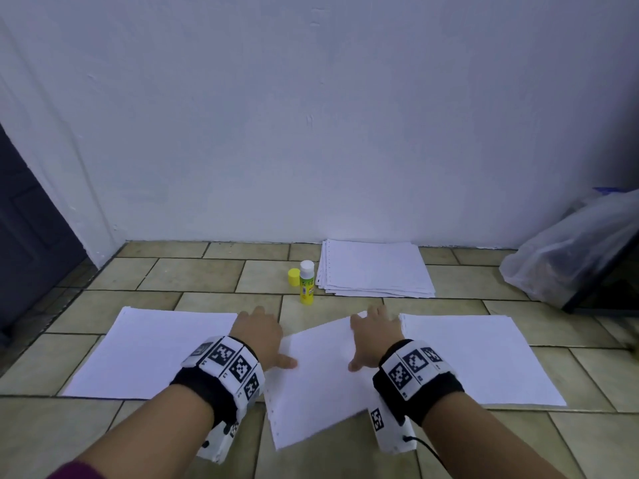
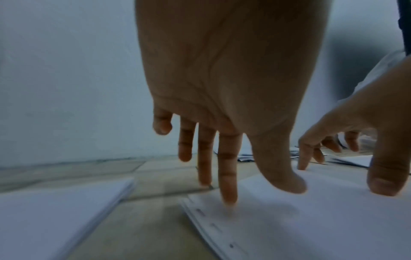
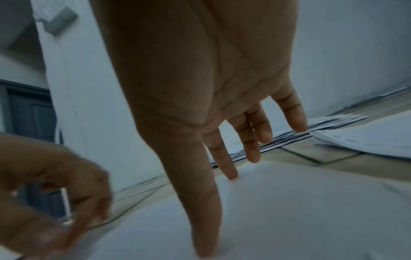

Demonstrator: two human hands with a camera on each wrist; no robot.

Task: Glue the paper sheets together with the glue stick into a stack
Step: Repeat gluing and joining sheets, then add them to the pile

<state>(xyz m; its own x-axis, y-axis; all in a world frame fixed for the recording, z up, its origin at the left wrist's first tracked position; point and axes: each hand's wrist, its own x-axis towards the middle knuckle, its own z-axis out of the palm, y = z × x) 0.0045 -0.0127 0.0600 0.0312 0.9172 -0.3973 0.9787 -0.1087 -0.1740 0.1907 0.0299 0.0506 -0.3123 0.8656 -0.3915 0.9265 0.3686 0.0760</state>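
White paper sheet (image 1: pixel 321 382), lower centre, is lying skewed. Left hand (image 1: pixel 257 335) and right hand (image 1: pixel 371 335) are pressing it, fingers (image 2: pixel 227 176) straight, gripping nothing. Advisable: square the edges before gluing.

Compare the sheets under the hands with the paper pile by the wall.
The middle sheets lie skewed to the floor tiles; the pile by the wall lies nearly square.
The left hand and right hand press the middle sheets; nothing touches the pile by the wall.
Both are white, with punched holes along the left edge.
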